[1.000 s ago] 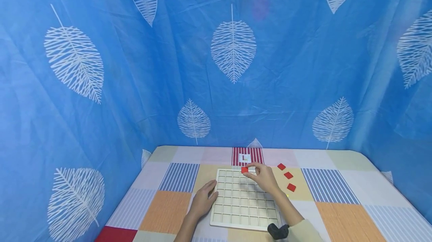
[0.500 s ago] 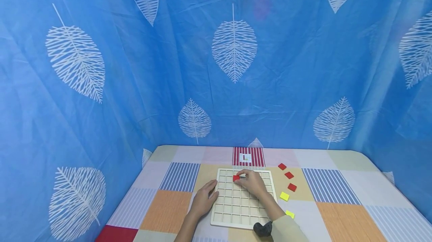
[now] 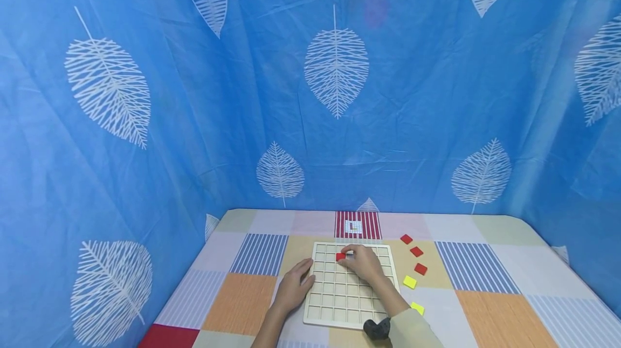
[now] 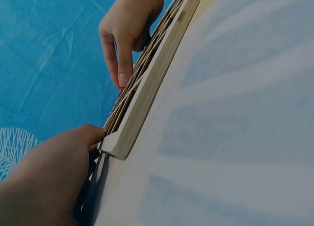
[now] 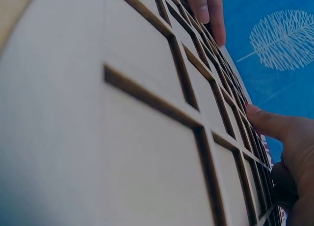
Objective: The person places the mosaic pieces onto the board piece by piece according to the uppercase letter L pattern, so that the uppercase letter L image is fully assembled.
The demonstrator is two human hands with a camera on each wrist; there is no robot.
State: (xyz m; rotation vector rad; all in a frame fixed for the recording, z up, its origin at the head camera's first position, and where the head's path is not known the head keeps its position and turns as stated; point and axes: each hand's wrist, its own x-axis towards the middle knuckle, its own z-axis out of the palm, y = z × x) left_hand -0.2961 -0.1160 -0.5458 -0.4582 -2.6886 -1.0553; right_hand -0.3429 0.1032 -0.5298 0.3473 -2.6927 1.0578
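A pale gridded board [image 3: 335,300] of square cells lies on the cloth-covered table. My right hand [image 3: 365,263] pinches a red square tile [image 3: 341,257] between thumb and finger over a cell near the board's far side. Whether the tile lies flat in the cell, I cannot tell. Against the board's left edge rests my left hand [image 3: 292,287], its fingers touching the rim. The left wrist view has the left hand [image 4: 54,167] at a board corner and the right hand [image 4: 130,30] farther along. Only a sliver of the tile shows beside the right thumb in the right wrist view.
Right of the board lie several loose tiles, among them a red one [image 3: 416,251] and a yellow one [image 3: 409,282]. Behind the board is a small white gridded square [image 3: 353,227] with a red mark. Blue leaf-patterned curtains [image 3: 335,138] enclose the table [image 3: 490,310].
My right hand has carried the red tile from above the board's far edge nearer and leftward, down to a cell, then held there. Yellow tiles came into view. The left hand has stayed put.
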